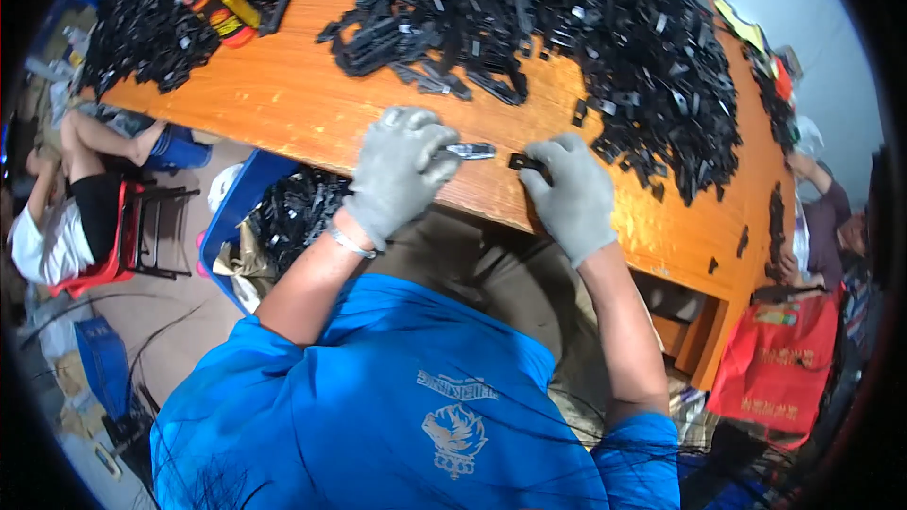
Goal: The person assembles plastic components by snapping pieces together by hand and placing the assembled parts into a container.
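Note:
Both of my hands wear grey gloves and work over the near edge of an orange wooden table [283,104]. My left hand [402,170] is closed on a small narrow piece [472,151], dark with a shiny silvery side, whose kind I cannot make out. Its end points to the right. Between the fingertips of my right hand [573,191] is a small black plastic part [525,162], partly covered by the glove. A short gap separates the two pieces. Just beyond my hands lies a large heap of black plastic parts [661,66].
Another black heap [142,28] lies far left, near a yellow-capped bottle [219,2]. Below the table's left edge stands a blue bin [222,236] with black parts. A seated person [80,198] is at left, another person [822,217] at right behind a red bag [779,368].

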### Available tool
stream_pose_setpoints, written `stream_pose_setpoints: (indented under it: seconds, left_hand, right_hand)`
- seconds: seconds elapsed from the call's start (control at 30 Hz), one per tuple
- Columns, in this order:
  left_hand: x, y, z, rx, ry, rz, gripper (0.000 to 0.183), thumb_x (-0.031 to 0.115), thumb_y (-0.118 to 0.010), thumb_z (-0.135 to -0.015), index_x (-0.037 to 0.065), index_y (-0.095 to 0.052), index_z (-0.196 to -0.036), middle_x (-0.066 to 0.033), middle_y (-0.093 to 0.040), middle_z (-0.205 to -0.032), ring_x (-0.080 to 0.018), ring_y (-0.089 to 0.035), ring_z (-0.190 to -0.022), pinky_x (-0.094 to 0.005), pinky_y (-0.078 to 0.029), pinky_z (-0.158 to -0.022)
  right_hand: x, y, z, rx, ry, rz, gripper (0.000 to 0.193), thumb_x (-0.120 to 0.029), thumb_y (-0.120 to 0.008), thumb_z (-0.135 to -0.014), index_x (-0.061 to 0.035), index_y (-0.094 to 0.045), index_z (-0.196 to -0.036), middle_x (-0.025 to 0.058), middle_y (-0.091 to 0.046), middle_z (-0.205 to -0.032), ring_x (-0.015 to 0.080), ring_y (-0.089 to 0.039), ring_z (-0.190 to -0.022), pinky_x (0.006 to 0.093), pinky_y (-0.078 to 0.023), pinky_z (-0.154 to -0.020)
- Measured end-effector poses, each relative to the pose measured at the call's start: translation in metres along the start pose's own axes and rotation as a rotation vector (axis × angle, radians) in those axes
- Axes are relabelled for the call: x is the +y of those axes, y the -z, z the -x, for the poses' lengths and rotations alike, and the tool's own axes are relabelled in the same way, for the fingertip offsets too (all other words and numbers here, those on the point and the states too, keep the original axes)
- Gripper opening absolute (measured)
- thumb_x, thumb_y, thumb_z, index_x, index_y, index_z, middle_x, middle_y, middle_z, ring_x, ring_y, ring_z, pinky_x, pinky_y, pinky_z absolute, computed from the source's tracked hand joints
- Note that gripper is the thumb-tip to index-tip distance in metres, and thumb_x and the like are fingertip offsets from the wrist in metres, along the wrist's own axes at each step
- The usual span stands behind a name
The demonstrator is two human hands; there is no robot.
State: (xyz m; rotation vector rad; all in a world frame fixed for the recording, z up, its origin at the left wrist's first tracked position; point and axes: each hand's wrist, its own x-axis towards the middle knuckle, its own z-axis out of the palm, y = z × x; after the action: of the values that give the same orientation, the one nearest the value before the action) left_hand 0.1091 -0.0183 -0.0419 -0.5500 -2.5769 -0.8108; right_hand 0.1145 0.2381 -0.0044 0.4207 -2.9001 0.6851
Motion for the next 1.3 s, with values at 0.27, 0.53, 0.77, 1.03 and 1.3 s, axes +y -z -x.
stream_pose_setpoints:
  seconds: [0.27, 0.53, 0.77, 1.03, 1.3]
  left_hand:
    - [-0.005, 0.004, 0.002, -0.071, 0.019, 0.017, 0.023, 0.02, -0.081, -0.085, 0.012, -0.078, -0.106, -0.0102, -0.072, -0.106, -0.0338, -0.067, -0.107, -0.047, -0.051, -0.096]
    - [-0.011, 0.01, 0.0, -0.048, 0.016, -0.008, 0.022, 0.025, -0.084, -0.085, 0.013, -0.08, -0.103, -0.0071, -0.071, -0.103, -0.0306, -0.067, -0.104, -0.045, -0.051, -0.093]
    - [-0.014, 0.004, 0.0, -0.058, -0.025, 0.014, 0.021, 0.025, -0.084, -0.084, 0.012, -0.08, -0.101, -0.0071, -0.071, -0.099, -0.0304, -0.067, -0.101, -0.044, -0.052, -0.089]
    - [-0.031, 0.081, 0.021, -0.207, 0.029, 0.026, 0.02, 0.01, -0.077, -0.085, 0.005, -0.074, -0.104, -0.0131, -0.067, -0.095, -0.0368, -0.063, -0.095, -0.0473, -0.05, -0.087]
    - [-0.05, 0.086, -0.008, -0.075, 0.057, -0.034, 0.032, 0.005, -0.066, -0.096, 0.002, -0.072, -0.128, -0.0178, -0.072, -0.121, -0.0373, -0.066, -0.119, -0.0452, -0.05, -0.109]
  right_hand:
    - [-0.013, 0.006, -0.016, -0.117, 0.095, 0.12, 0.016, -0.022, -0.082, -0.091, -0.0115, -0.077, -0.102, 0.0116, -0.07, -0.102, 0.0352, -0.073, -0.088, 0.0473, -0.059, -0.076]
    - [-0.024, -0.01, -0.032, -0.112, 0.198, 0.016, 0.014, -0.02, -0.082, -0.09, -0.0142, -0.078, -0.103, 0.0088, -0.068, -0.101, 0.0328, -0.072, -0.089, 0.0465, -0.059, -0.075]
    - [-0.029, -0.028, -0.042, -0.129, 0.408, 0.086, 0.011, -0.022, -0.079, -0.09, -0.0133, -0.077, -0.097, 0.0091, -0.065, -0.096, 0.0325, -0.072, -0.085, 0.0467, -0.058, -0.07]
    - [-0.034, -0.031, -0.031, -0.228, 0.356, -0.127, 0.013, -0.02, -0.076, -0.095, -0.0158, -0.079, -0.106, 0.0091, -0.072, -0.107, 0.0344, -0.073, -0.096, 0.0465, -0.059, -0.082]
    - [0.061, 0.026, -0.045, 0.178, -0.017, 0.087, 0.014, -0.019, -0.071, -0.098, -0.0114, -0.077, -0.108, 0.0162, -0.071, -0.108, 0.0394, -0.073, -0.097, 0.0479, -0.06, -0.084]
